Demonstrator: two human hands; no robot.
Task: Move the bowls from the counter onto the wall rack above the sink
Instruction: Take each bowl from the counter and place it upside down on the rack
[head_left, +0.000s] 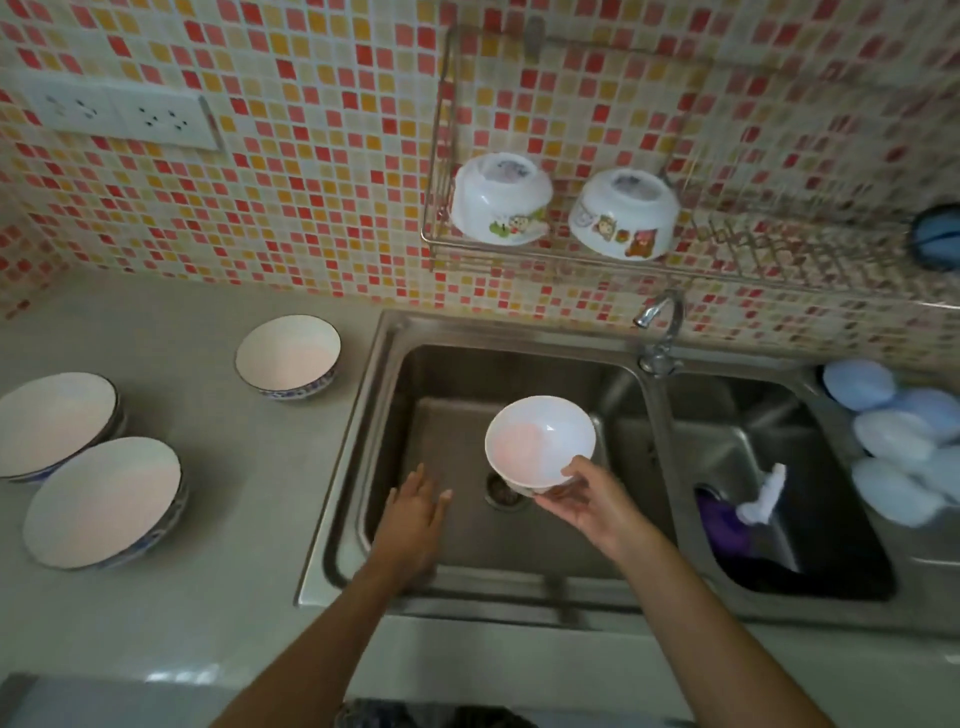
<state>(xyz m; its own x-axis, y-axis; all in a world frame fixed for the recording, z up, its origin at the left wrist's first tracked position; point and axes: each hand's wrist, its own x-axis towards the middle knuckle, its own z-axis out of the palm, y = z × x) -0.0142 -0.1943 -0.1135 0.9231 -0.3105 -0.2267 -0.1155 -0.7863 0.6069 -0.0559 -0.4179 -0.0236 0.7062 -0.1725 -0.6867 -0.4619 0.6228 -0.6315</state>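
The right hand (582, 501) grips a white bowl (540, 441) over the sink (519, 332), while the left hand (415, 512), near left, hangs spread and empty.

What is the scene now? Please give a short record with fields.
right hand: holds white bowl upright above the sink
left hand: empty, fingers spread, over the sink
wall rack: two cartoon bowls upside down
counter: three blue-rimmed bowls upright
tap: no water seen
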